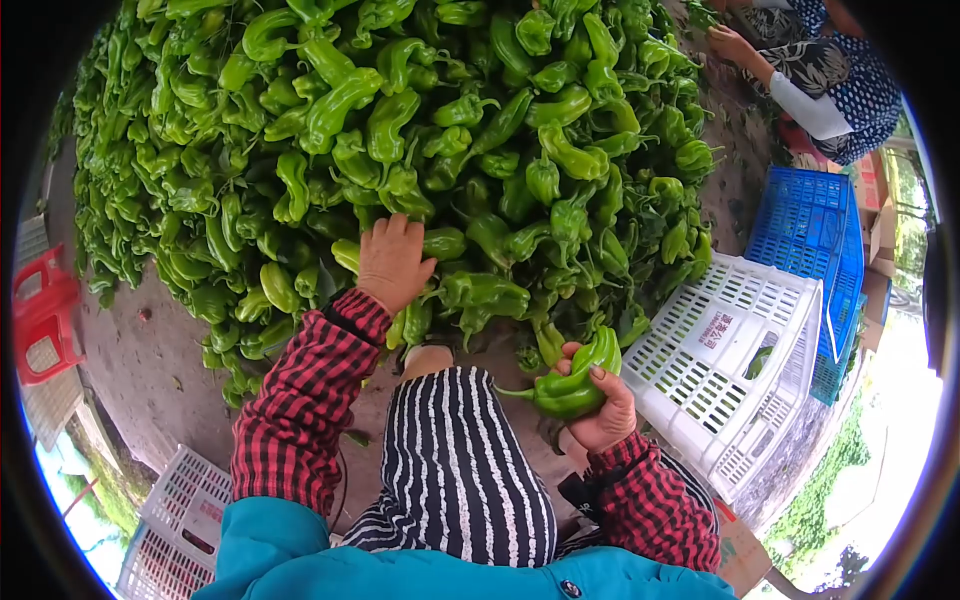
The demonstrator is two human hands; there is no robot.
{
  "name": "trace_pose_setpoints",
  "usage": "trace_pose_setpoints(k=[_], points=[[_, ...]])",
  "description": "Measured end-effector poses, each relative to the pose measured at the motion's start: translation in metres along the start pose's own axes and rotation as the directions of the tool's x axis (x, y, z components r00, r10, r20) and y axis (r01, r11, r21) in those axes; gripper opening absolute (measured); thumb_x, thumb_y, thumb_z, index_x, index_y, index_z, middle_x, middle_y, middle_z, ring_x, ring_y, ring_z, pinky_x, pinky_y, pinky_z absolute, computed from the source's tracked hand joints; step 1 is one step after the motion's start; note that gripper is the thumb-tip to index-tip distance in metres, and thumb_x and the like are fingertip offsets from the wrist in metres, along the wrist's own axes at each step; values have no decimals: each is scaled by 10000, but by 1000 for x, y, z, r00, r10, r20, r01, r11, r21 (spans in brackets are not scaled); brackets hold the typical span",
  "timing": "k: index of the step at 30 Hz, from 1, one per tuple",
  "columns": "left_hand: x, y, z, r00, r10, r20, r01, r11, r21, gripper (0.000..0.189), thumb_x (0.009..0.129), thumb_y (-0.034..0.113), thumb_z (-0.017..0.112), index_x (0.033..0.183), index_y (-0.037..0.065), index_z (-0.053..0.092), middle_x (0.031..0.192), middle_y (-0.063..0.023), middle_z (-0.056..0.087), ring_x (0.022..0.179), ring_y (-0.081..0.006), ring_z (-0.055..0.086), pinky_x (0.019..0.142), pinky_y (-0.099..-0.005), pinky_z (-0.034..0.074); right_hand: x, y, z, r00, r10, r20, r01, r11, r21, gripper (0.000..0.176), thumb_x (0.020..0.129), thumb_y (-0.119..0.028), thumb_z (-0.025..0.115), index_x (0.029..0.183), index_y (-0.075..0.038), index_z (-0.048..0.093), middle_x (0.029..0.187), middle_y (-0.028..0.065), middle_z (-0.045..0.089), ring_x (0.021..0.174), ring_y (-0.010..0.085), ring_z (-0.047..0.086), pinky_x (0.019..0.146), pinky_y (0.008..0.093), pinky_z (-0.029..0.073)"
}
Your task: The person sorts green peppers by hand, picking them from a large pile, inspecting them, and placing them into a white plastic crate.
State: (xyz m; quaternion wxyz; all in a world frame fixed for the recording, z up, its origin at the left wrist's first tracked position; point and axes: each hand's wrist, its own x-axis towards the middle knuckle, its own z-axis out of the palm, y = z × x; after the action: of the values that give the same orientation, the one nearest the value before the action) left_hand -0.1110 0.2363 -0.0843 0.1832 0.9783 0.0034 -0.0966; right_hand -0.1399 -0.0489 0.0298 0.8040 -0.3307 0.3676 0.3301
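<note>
A large heap of green peppers [350,110] lies on the ground in front of me. My left hand [392,264] reaches into its near edge, fingers bent down over a green pepper [443,243] that sticks out to the right of the thumb. My right hand [606,412] is held near my knee, to the right, closed around glossy green peppers [575,388], with a stem pointing left. The thumb presses on them from the right side. Both my forearms wear red-and-black checked sleeves.
A white plastic crate [720,335] stands tilted at the right, blue crates [808,225] behind it. Another pale crate [185,520] is at the lower left, and a red stool [45,315] at the far left. A co-worker [815,80] sits at the upper right beside the heap.
</note>
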Motion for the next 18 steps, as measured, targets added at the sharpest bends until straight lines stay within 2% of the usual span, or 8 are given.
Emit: trace_pose_setpoints(k=[2,4,6,7,12,14,16,18], points=[[-9,-11,7,982,-173,-74,159,975,-157,331,717,213,664,994,84,538,999,-99,497,950,-318,506,779,-449,394,2,1,-6,998,19,63,-21,999,26,442,703,-102,629,1122,-17,515,1031,116,549,973,256,524,947,461,393],[-22,-23,9,975,-188,-122,161,966,-205,279,756,196,634,974,60,528,949,-109,537,891,-340,537,754,-454,405,1,1,1,998,35,61,-37,999,28,440,692,-114,638,1107,-18,526,1076,129,540,1004,265,517,954,458,389],[-31,-35,10,961,-266,-76,205,870,-448,217,794,155,594,954,28,520,889,-129,576,828,-363,555,727,-411,428,4,2,10,996,49,68,-51,998,26,439,681,-126,647,1092,-18,536,1121,142,531,1034,274,510,961,454,386],[-37,-32,-1,946,-291,-144,167,817,-552,163,846,135,555,940,6,518,797,-114,576,738,-289,569,680,-327,435,7,3,13,991,56,120,-57,998,4,440,684,-164,651,1081,-13,538,1175,154,502,1054,288,505,965,466,382],[-56,5,-38,955,-296,-24,133,499,-856,151,904,150,510,937,3,522,790,-50,522,715,-112,459,651,-244,400,17,13,48,975,34,221,-35,999,0,472,653,-195,666,1066,-6,539,1297,171,412,1117,317,476,979,480,367],[-55,27,-39,953,-186,238,259,96,-961,152,890,148,537,951,10,525,805,-34,529,726,-109,468,661,-246,405,21,16,48,936,13,351,24,994,-102,566,614,-147,683,1131,0,507,1381,97,319,1188,277,424,1004,450,345],[-56,55,-38,982,99,163,129,282,-951,183,853,152,604,956,25,523,793,-5,518,720,-93,462,663,-236,406,25,12,35,912,82,402,-18,987,-161,587,593,-164,694,1124,6,506,1386,98,309,1236,280,384,1015,453,334],[-44,63,-46,961,201,190,145,221,-965,204,834,131,632,971,31,519,820,-1,515,757,-80,468,680,-227,411,15,5,46,967,-10,253,38,993,-107,591,595,-181,684,1127,9,509,1369,107,329,1244,299,375,1014,473,335]])
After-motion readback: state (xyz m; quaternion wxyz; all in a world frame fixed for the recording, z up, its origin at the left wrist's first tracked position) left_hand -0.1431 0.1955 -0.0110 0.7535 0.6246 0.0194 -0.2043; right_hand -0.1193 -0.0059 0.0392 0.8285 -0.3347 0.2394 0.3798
